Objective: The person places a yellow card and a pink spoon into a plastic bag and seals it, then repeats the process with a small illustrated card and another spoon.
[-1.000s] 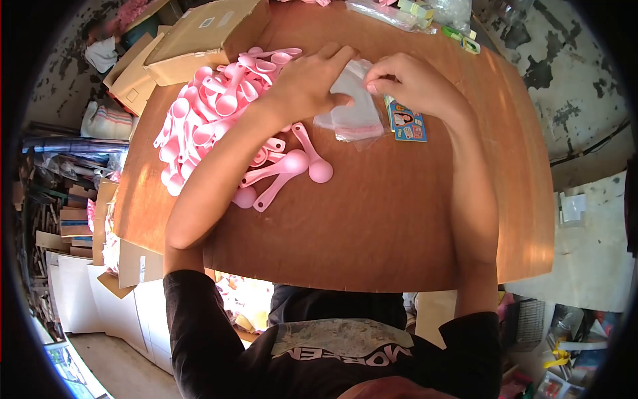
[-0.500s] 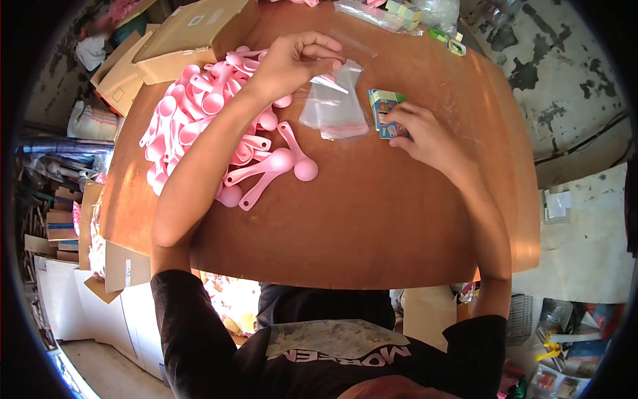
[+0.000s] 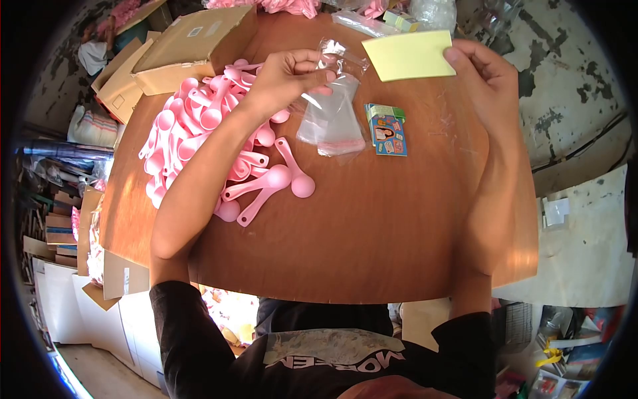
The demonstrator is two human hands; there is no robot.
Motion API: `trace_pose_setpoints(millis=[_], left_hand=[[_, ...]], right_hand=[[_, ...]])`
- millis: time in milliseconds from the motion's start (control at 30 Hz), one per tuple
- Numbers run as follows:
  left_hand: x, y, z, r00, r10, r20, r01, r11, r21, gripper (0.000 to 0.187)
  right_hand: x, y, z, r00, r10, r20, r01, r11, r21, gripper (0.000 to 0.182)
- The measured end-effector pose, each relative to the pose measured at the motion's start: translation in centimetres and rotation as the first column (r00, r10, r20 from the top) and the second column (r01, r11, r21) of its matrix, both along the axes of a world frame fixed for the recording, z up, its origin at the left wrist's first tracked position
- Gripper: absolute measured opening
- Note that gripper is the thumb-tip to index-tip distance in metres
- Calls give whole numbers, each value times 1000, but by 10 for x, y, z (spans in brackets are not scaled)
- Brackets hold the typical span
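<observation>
A black short-sleeved T-shirt (image 3: 216, 364) covers the torso, its left sleeve (image 3: 175, 311) and right sleeve (image 3: 467, 334) plain and loose. Across the chest sits a mottled grey-green printed panel (image 3: 329, 344) edged with bold pale capitals (image 3: 373, 363), partly lost in creases. Dark cloth (image 3: 325, 317) covers the lap; both forearms (image 3: 207, 178) are bare.

A cardboard box (image 3: 183, 41) sits beyond and left of the left hand (image 3: 284, 74); a striped white sack (image 3: 93, 128) lies farther left. Right of the right hand (image 3: 490, 78) stands a peeling wall (image 3: 571, 113).
</observation>
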State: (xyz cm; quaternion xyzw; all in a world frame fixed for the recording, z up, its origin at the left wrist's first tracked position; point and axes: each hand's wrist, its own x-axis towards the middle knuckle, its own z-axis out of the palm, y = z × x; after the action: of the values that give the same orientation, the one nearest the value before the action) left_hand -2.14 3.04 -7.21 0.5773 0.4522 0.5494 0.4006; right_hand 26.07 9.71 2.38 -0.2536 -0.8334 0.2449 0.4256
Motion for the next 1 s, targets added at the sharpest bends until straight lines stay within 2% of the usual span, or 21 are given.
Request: trace_pose_setpoints(millis=[33,100,133,200,267,333,367,433,533,633,700,800,867,967,1000], left_hand=[[0,-1,0,999,-5,-42,4,1000,-28,28],[4,-3,1,999,5,-49,-6,1000,-21,30],[5,-4,3,999,-33,-42,33,999,5,31],[6,-4,1,995,-96,-18,97,994,52,32],[5,-2,-2,995,-95,-38,98,993,71,32],[5,-1,-2,993,-101,-63,107,991,84,32],[5,0,-2,994,-85,-74,90,994,61,33],[8,-2,-3,994,-67,-83,70,997,33,33],[15,-9,10,985,-99,-138,110,992,70,32],[22,-20,30,981,-44,-190,48,999,20,32],[23,-22,33,990,-34,-135,51,991,124,32],[24,-33,45,989,-29,-142,44,994,105,31],[24,-33,43,990,-14,-140,30,993,110,30],[20,-30,37,988,-17,-151,37,990,134,31],[19,-30,37,978,-20,-206,45,992,117,28]], right_hand=[[-7,1,0,1000,1,-1,-1,1000,4,18],[-28,0,-4,986,124,-110,-123,992,15,18],[-36,-2,-6,986,71,-150,-71,997,6,17],[-43,3,-9,986,68,-155,-64,998,27,16],[-47,14,-16,985,61,-164,-55,998,41,16],[-46,25,-24,989,138,-55,-138,990,13,15],[-43,28,-27,989,138,-58,-138,990,10,15],[-40,28,-31,978,175,113,-180,983,36,15],[-46,22,-37,983,170,65,-171,985,12,14],[-57,5,-32,989,141,-45,-142,990,-9,14],[-60,-2,-31,983,144,-112,-149,988,-42,14],[-65,-7,-33,976,213,-55,-215,975,-47,16],[-68,-11,-33,946,325,-11,-324,944,59,16],[-68,-14,-32,916,392,82,-394,919,12,18],[-67,-14,-31,913,399,83,-401,916,17,18]])
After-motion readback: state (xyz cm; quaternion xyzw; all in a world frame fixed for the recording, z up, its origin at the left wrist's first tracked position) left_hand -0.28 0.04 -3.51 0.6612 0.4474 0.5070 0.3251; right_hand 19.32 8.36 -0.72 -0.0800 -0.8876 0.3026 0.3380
